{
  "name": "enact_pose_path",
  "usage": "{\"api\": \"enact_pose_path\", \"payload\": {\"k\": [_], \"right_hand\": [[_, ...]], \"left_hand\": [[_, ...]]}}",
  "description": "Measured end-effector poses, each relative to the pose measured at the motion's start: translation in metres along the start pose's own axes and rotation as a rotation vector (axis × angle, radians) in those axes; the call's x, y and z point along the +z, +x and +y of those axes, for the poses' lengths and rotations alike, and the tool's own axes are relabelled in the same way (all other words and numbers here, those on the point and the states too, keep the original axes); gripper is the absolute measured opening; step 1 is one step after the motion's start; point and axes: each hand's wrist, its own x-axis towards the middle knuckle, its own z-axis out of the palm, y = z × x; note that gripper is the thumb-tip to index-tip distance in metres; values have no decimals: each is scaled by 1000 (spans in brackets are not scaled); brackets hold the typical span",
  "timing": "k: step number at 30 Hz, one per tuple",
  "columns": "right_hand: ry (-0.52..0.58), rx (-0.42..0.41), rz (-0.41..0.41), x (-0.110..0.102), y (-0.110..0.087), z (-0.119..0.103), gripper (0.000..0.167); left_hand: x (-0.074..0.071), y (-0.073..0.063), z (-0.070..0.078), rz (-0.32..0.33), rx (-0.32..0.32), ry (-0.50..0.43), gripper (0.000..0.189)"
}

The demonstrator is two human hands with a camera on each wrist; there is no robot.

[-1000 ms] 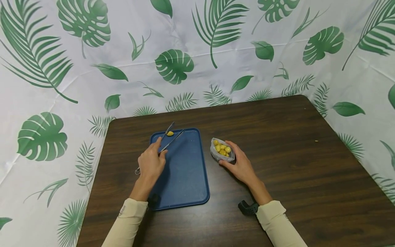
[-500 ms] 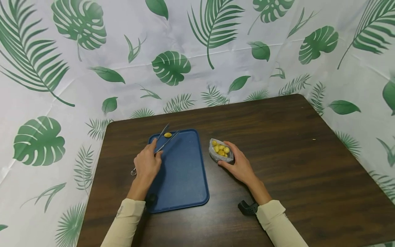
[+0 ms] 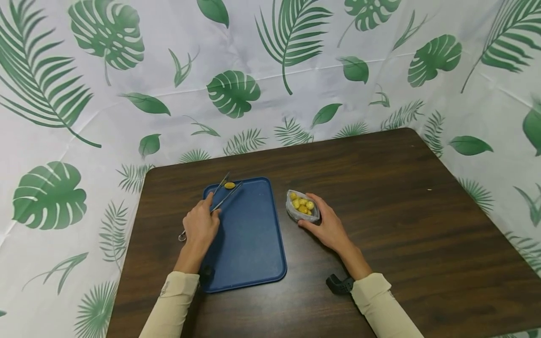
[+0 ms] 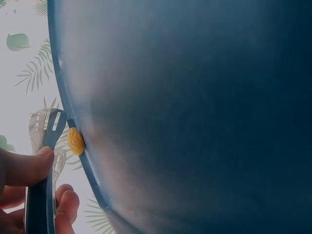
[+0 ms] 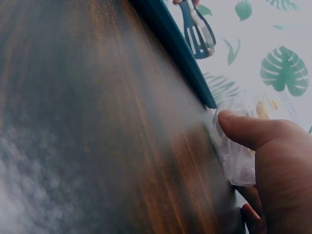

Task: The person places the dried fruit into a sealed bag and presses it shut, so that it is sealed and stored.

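In the head view my left hand (image 3: 201,226) grips a pair of metal tongs (image 3: 222,199), thumb on one arm and fingers on the other. The tongs stand spread, their slotted ends on either side of a small yellow oval piece (image 3: 229,185) at the far end of the blue tray (image 3: 249,253). The left wrist view shows the yellow piece (image 4: 76,141) near the tray's rim, beside the tongs' slotted head (image 4: 57,121). My right hand (image 3: 331,229) holds a clear plastic bag (image 3: 290,209) upright from the side. Several similar yellow pieces (image 3: 302,203) fill its open top.
Tray and bag stand on a dark wood-grain table (image 3: 380,188), the bag just right of the tray. A white backdrop (image 3: 177,122) with green leaves hangs behind the table. A black wrist device (image 3: 339,284) sits below my right hand.
My left hand has drawn the tongs slightly back and left, bringing their ends nearer the yellow piece. The head view has shifted a little. My right hand still holds the bag in place.
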Motion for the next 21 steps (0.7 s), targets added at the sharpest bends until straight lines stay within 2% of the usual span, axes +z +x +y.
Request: {"api": "enact_pose_path", "payload": {"k": [7,17,21], "right_hand": [[5,-3,-8,1,0,-2,84],[0,-9,1,2,5,-1,85],[10,10,9,3,0,-2,86]], "left_hand": [[1,-2,-4,-39,-29,21,53],[-3,-2,-5,-14,-58,19,44],[-3,-1,-4,4,-41,10,38]]}}
